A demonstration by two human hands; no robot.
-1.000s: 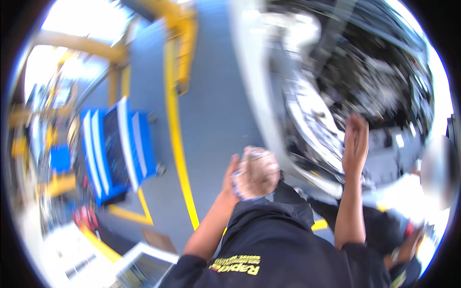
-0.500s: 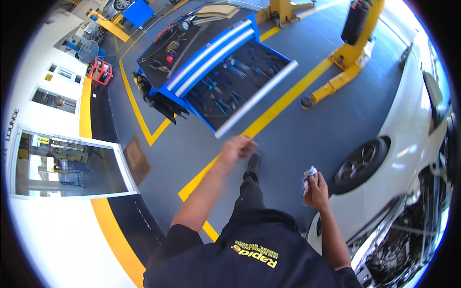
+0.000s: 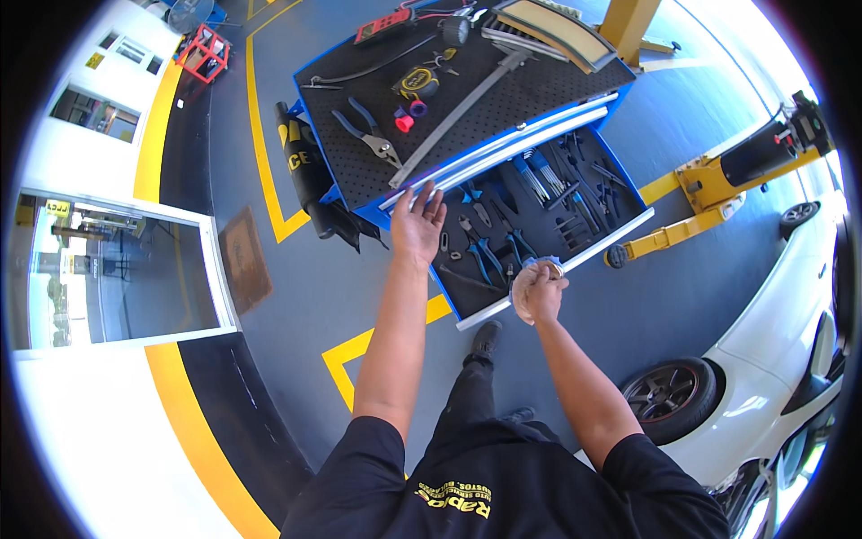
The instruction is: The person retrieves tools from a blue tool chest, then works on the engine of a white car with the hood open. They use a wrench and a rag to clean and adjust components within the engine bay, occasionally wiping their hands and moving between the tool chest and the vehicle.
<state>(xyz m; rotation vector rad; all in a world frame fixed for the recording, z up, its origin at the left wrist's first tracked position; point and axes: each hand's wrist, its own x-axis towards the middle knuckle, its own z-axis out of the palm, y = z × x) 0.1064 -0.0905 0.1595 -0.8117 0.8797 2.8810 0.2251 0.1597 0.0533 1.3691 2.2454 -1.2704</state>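
Observation:
My left hand (image 3: pixel 417 232) reaches palm up with fingers stretched out, its fingertips against or just in front of the upper drawer fronts (image 3: pixel 498 144) of a blue tool cart. It holds nothing. My right hand (image 3: pixel 544 295) is closed on a crumpled pale rag (image 3: pixel 522 301), above the front edge of the pulled-out drawer (image 3: pixel 467 292). In that drawer lie blue-handled pliers (image 3: pixel 486 258) and several other hand tools. On the black perforated cart top (image 3: pixel 337 166) rest large pliers (image 3: pixel 366 137), a yellow-black tape measure (image 3: pixel 418 83) and a long grey metal strip (image 3: pixel 460 119).
Air filters (image 3: pixel 552 34) lie at the cart's far right corner. To the right stand a yellow lift post and arm (image 3: pixel 669 238) and a white car (image 3: pixel 745 332). Dark covers (image 3: pixel 310 171) hang on the cart's left side. A glass door (image 3: pixel 126 274) is at left.
I have come closer to the tool cart. My left hand has moved up to its drawer fronts with fingers extended. My right hand has brought the rag over the open drawer's edge.

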